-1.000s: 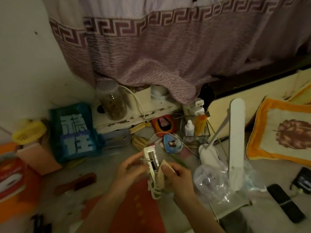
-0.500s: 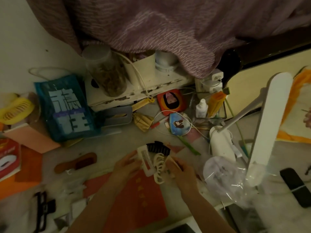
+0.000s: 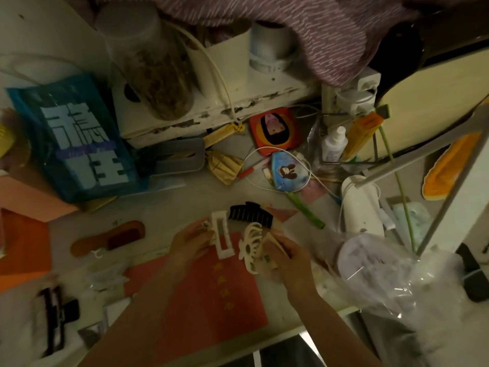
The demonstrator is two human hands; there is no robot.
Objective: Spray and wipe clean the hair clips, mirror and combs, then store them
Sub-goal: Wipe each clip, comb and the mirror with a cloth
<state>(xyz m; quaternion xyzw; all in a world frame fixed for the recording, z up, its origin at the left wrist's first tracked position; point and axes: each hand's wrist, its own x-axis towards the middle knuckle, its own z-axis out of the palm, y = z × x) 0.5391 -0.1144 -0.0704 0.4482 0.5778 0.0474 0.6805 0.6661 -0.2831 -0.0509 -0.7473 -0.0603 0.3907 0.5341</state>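
My left hand (image 3: pixel 189 243) pinches a white rectangular claw clip (image 3: pixel 221 235) by its upper end. My right hand (image 3: pixel 287 254) grips a cream flower-shaped claw clip (image 3: pixel 250 246) together with a beige piece. Both clips hang just above the desk, side by side. A black claw clip (image 3: pixel 251 213) lies on the desk right behind them. Left of my hands a brown wooden comb (image 3: pixel 108 238) rests flat. Another black clip (image 3: pixel 54 317) sits at the near left. A small white spray bottle (image 3: pixel 334 143) stands in a wire rack at the back right.
A red mat (image 3: pixel 211 292) lies under my forearms. A blue bag (image 3: pixel 76 139), a glass jar (image 3: pixel 156 67), a white shelf (image 3: pixel 217 102), two small pouches (image 3: pixel 288 174) and cables crowd the back. A white lamp base (image 3: pixel 361 205) and a crumpled plastic bag (image 3: pixel 378 271) fill the right.
My view tilted down toward the desk. My hands lowered and drew slightly apart, separating the white clip from the cream one. The black clip came into view behind them.
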